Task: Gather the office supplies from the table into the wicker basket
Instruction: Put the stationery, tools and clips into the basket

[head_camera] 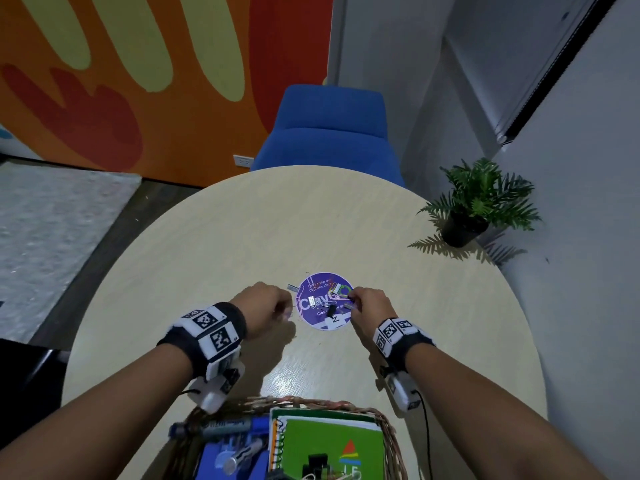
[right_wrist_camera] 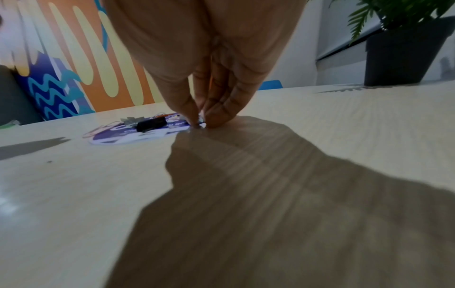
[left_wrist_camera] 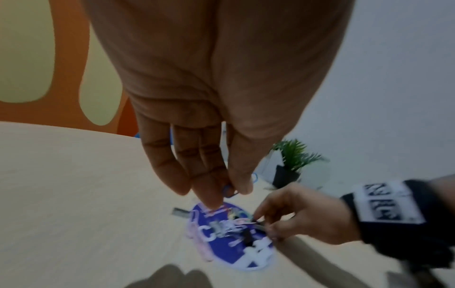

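The left hand (head_camera: 266, 308) hangs just left of the round purple sticker (head_camera: 323, 320), its fingers (left_wrist_camera: 209, 179) curled, thumb and fingertips pinching a blue paper clip (left_wrist_camera: 230, 192). On the sticker lie loose paper clips (head_camera: 323, 301) and a black binder clip (head_camera: 331, 310). At its right edge the right hand (head_camera: 370, 306) presses fingers and thumb together on a small clip against the surface (head_camera: 242, 237). The wicker basket (head_camera: 388, 427), nearest the person, holds a green notebook (head_camera: 329, 441) and markers (head_camera: 221, 426).
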